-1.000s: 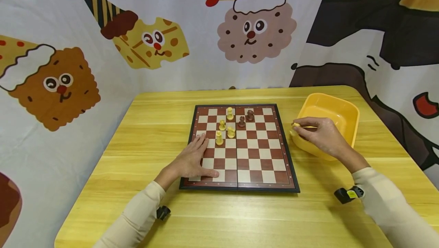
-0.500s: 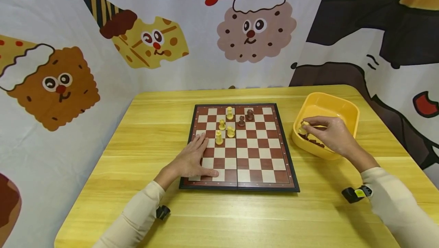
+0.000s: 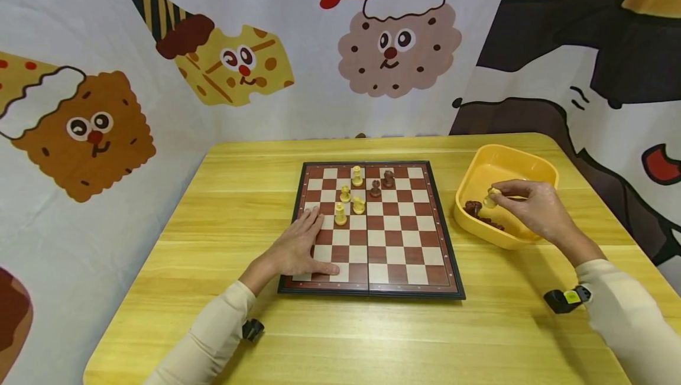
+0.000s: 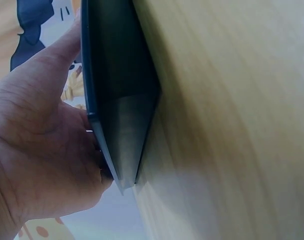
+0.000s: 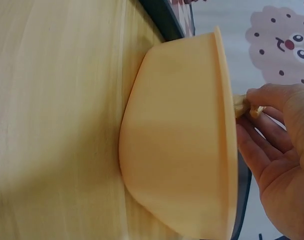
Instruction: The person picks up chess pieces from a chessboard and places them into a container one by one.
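Note:
My right hand (image 3: 532,204) pinches a cream chess piece (image 3: 490,198) over the yellow plastic bin (image 3: 479,232); in the right wrist view the piece (image 5: 241,105) shows just above the bin's rim. Brown chess pieces (image 3: 473,209) lie inside the bin. On the left part of the chessboard (image 3: 391,272) my left hand (image 3: 295,249) rests with fingers spread. Close to its fingertips stands a tall cream piece (image 3: 340,214), with a cream knight (image 3: 359,204) and two more cream pieces behind it. A dark brown knight (image 3: 388,179) and another brown piece (image 3: 375,188) stand across the fold.
The board's black edge (image 4: 117,100) is raised above the wooden table (image 3: 213,196). Behind the table hangs a white cloth (image 3: 308,119) printed with cartoon biscuits and cheese. The bin stands a short way right of the board.
My right hand has moved right, carrying the cream piece from the bin's left rim to over its inside. Brown pieces in the bin have come into view. The left hand stays put.

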`<state>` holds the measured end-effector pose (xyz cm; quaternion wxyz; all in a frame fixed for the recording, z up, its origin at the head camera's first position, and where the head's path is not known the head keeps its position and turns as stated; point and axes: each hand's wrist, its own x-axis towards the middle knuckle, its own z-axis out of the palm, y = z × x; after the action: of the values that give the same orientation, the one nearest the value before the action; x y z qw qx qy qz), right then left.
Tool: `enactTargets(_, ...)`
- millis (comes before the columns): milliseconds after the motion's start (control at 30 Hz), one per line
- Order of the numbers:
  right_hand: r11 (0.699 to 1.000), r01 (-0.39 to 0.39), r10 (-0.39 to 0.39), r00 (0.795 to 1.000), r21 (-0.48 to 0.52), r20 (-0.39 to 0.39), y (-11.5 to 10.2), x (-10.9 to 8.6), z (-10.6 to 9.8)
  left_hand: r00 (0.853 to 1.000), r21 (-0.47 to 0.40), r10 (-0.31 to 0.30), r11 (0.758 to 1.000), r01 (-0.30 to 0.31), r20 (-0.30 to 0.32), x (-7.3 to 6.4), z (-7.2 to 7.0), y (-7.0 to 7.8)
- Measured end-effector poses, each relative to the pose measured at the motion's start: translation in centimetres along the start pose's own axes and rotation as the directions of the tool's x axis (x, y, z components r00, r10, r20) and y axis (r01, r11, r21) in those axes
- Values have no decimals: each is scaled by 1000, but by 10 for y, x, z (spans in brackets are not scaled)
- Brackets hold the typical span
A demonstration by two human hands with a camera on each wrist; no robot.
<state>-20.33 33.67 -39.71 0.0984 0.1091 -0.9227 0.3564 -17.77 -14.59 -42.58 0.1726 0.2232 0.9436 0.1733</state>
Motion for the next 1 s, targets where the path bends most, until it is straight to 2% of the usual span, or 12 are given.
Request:
enactTargets(133,999,-29,29,1000,-18,8,1,0,-1,1000,-12,-5,1000,5,-3,-1,1,-1)
enactTargets(300,997,-77,77,997,14,16,-1,1,0,1000,-22,-4,1000,4,-10,-1,2,-4)
enactTargets(467,993,-57,55,998,108,21,-16,4,6,1000,-29,2,1000,-2,-18,-3,1,-5)
enactTargets(533,978,-48,39,998,202,47,-28,8,11,1000,-31,5,999,-6,-21,-4,1,-5)
enactTargets(567,960,-55,38,997,275,66,-34,11,16,1000,-33,4,999,-4,-22,-4,1,-6)
enactTargets(633,894,-78,33,994,441,108,-47,19,27,1000,-33,-1,999,0,-25,-5,1,-7)
enactTargets(700,794,-125,45,988,595,148,-57,26,40,1000,-29,-1,1000,0,-27,-5,1,-8)
enactTargets(767,677,-158,42,983,719,177,-65,33,54,1000,-24,3,1000,-3,-27,-5,1,-8)
enactTargets(800,632,-170,43,982,756,185,-68,37,61,1000,-21,7,1000,-8,-25,-5,1,-8)
enactTargets(833,606,-179,50,981,775,187,-71,40,67,1000,-17,12,1000,-13,-21,-4,1,-8)
enactTargets(933,594,-203,79,978,778,194,-80,53,83,1000,-6,23,1000,-23,-4,-3,0,-7)
enactTargets(1000,643,-239,112,969,728,219,-86,64,93,1000,4,21,1000,-21,-1,-3,-2,-7)
